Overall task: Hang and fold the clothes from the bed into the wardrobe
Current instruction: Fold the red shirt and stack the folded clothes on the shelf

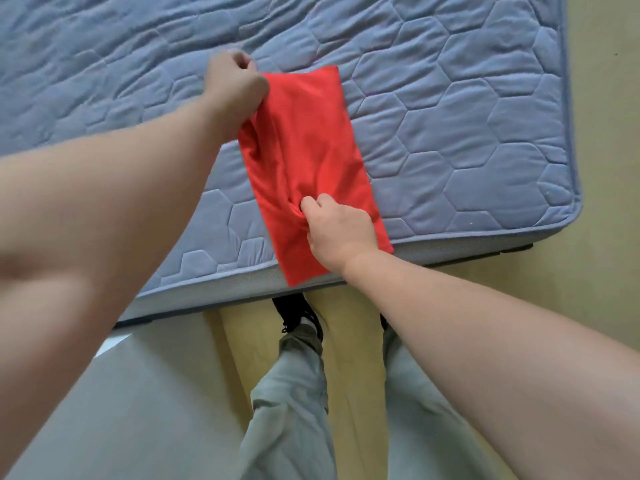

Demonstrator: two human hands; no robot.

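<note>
Fingertips hide inside the cloth. Your left hand (236,87) clutches the far corner of the red garment (308,150); your right hand (337,233) pinches its near end, at the mattress (467,133) edge.

Finding: a bedroom in a home.

Evidence: a bed mattress (450,116) fills the upper part of the view. It is covered in blue-grey quilted fabric stitched in hexagons, with piping along its near edge and round its right corner. A red garment (304,161), folded into a long rectangle, lies on it and reaches the near edge.

The mattress sits low over a plain yellowish floor (606,306). A grey area (138,393) adjoins it at my left; I cannot tell whether it is a mat or flooring. I stand at the near edge in light grey trousers (291,410) and a dark shoe (298,313).
</note>
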